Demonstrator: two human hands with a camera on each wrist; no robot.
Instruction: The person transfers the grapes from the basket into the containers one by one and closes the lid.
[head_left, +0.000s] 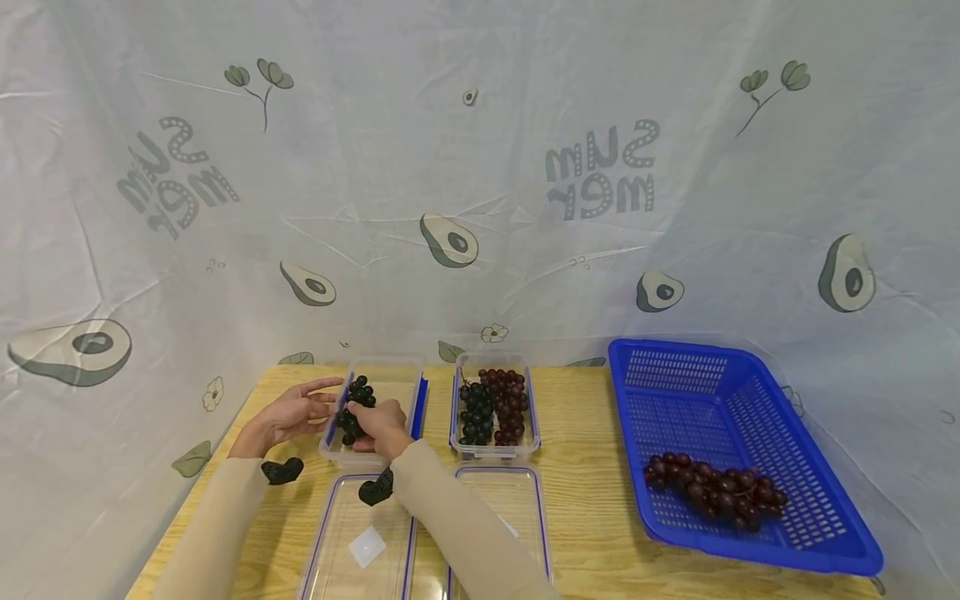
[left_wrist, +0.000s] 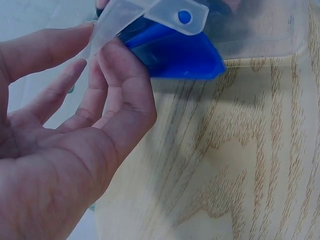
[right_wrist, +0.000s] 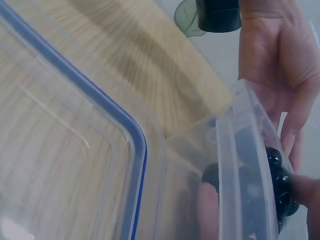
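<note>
A bunch of dark grapes (head_left: 360, 390) lies along the left side of a clear plastic container (head_left: 397, 382). My right hand (head_left: 386, 423) reaches into it and holds the bunch between thumb and fingers. From outside, my left hand (head_left: 296, 410) grips the container's left edge. In the left wrist view, that hand's bent fingers (left_wrist: 125, 75) meet the thumb around a translucent latch flap (left_wrist: 125, 15). Dark grapes (right_wrist: 282, 185) show beside the right thumb in the right wrist view, partly behind the container wall (right_wrist: 245, 165).
To the right, a second container (head_left: 534, 429) holds dark grapes (head_left: 476, 412) and red grapes (head_left: 510, 408) side by side. Two clear lids (head_left: 345, 533) with blue seals lie in front. A blue basket (head_left: 675, 408) at the right holds a red bunch (head_left: 712, 490). A printed curtain (head_left: 480, 167) hangs behind.
</note>
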